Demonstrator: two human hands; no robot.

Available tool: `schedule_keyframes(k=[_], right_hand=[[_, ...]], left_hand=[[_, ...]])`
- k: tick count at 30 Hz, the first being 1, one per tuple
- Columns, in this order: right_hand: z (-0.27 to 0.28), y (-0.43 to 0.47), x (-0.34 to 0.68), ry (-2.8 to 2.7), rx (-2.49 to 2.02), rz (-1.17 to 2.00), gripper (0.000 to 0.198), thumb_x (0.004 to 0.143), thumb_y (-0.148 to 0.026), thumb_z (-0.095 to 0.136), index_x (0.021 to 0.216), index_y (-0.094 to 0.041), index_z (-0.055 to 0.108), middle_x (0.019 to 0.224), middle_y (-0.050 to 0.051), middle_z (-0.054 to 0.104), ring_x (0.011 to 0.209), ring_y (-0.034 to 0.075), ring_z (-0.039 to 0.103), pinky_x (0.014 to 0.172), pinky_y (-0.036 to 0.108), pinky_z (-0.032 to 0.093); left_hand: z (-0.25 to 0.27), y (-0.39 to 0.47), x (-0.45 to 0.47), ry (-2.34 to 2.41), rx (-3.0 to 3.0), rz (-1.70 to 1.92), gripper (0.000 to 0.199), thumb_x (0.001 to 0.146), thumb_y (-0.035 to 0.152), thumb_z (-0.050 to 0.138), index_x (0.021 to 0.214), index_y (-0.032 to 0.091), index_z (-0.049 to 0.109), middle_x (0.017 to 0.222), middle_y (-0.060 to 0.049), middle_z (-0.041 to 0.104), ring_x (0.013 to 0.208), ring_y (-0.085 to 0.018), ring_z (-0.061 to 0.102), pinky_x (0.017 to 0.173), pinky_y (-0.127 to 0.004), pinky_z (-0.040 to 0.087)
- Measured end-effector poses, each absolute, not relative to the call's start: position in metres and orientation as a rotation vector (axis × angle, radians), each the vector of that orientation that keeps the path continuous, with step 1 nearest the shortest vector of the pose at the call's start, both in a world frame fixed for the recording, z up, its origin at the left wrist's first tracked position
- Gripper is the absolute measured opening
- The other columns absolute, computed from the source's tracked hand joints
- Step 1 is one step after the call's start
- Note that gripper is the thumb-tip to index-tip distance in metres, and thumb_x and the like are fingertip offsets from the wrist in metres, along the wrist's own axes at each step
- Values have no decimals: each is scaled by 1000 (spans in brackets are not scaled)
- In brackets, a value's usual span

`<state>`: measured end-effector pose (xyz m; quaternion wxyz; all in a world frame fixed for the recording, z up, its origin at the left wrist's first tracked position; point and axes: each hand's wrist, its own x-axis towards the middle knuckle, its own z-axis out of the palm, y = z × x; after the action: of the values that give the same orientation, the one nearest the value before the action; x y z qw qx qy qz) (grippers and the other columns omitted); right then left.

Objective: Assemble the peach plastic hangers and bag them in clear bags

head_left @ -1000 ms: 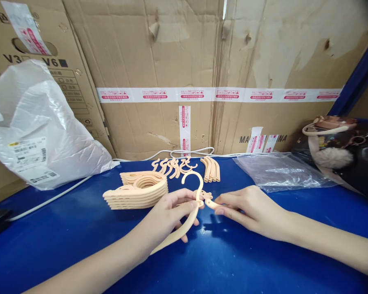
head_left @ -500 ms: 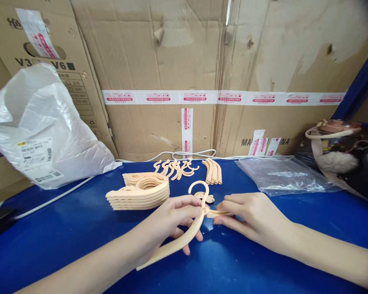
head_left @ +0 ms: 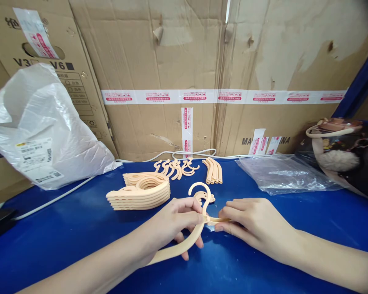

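A cream plastic clothes hanger [head_left: 185,244] is held between both hands above the blue table, its open hook pointing up. My left hand [head_left: 174,222] pinches it near the base of the hook, and one curved arm runs down beneath the palm. The other arm, to the right, lies between the thumb and fingers of my right hand [head_left: 248,218], which hide its far end. Just behind the hook a small cream piece with holes [head_left: 209,197] rests on the table.
A stack of folded cream hangers [head_left: 139,196] stands left of my hands. Behind lie several loose hooks [head_left: 175,168] and curved arm pieces [head_left: 213,170]. A clear plastic bag [head_left: 285,173], a dark handbag [head_left: 355,163], a white parcel bag [head_left: 46,130] and cardboard [head_left: 159,53] surround the blue table [head_left: 79,237].
The hanger has turned slightly in my hands: its hook joint sits a little lower, and the lower end of the left arm is now more hidden behind my left wrist.
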<state>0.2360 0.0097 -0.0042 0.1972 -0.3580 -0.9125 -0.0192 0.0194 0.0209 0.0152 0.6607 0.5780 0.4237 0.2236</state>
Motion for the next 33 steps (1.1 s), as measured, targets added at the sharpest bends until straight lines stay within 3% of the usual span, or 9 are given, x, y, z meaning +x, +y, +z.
schedule_keyframes(k=[9,13,18,33], right_hand=[[-3,12,236,-2579,-952,-437,45,100,-43,33,73,-19,60,64,-1,59,53,14,53,52,28,30],[-2,15,236,-2595,-996,-358,46,99,-46,34,74,-18,62,65,-1,59,55,14,54,52,27,31],[-2,16,238,-2607,-1051,-257,46,98,-47,36,80,-18,66,68,0,60,60,15,58,54,27,35],[3,11,237,-2584,-994,-247,49,99,-46,32,73,-17,61,64,1,60,55,12,55,52,25,34]], left_hand=[[13,22,17,949,1287,469,15,75,31,61,77,19,52,59,0,62,52,-11,56,38,-15,47],[15,21,17,924,1263,500,12,78,27,62,85,19,57,64,1,59,66,-14,62,41,-12,46],[15,22,16,911,1242,525,23,77,31,67,96,18,63,73,-1,63,68,-15,64,43,-16,51],[15,22,15,921,1223,511,22,72,27,70,89,17,62,72,-1,64,72,-18,68,42,-16,52]])
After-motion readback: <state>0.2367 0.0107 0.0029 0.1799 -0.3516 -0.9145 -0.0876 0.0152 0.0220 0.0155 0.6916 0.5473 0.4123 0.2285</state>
